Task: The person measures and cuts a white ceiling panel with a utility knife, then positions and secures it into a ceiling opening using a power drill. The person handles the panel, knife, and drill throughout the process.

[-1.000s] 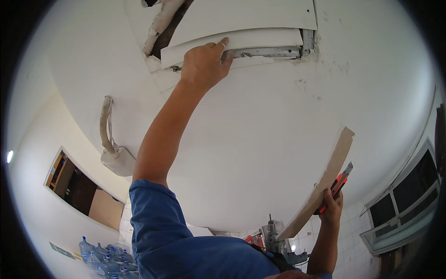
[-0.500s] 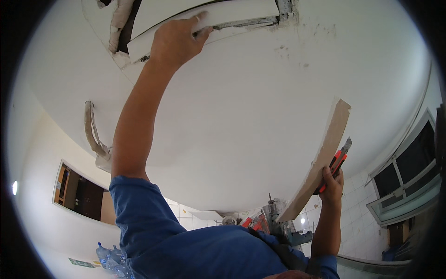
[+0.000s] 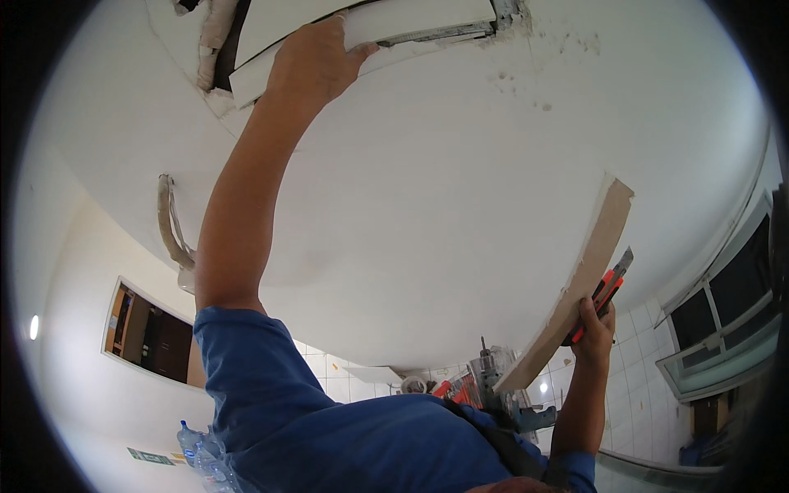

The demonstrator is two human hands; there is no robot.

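Note:
My left hand (image 3: pixel 311 67) is raised to the ceiling and grips a white board strip (image 3: pixel 423 26) lying along the near edge of a ceiling opening (image 3: pixel 223 64). Its index finger reaches the strip's far edge; the thumb is at the near edge, and the other fingers are hidden. Lower on the right, my right hand (image 3: pixel 593 338) is closed around a red and black utility knife (image 3: pixel 606 289) with its blade out. The same hand holds a long brown-faced plasterboard strip (image 3: pixel 573 294) upright and tilted, beside the knife.
Chipped plaster (image 3: pixel 516 31) borders the opening's right corner. A wrapped pipe (image 3: pixel 171 222) comes out of the ceiling at left. Below are a power drill (image 3: pixel 534 417), other tools and blue water bottles (image 3: pixel 205 460). An open window (image 3: pixel 715 320) is at right.
My left index finger has drawn back from pointing rightward to the strip's far edge. The gap at the strip's near left edge looks narrower. My right hand keeps its hold.

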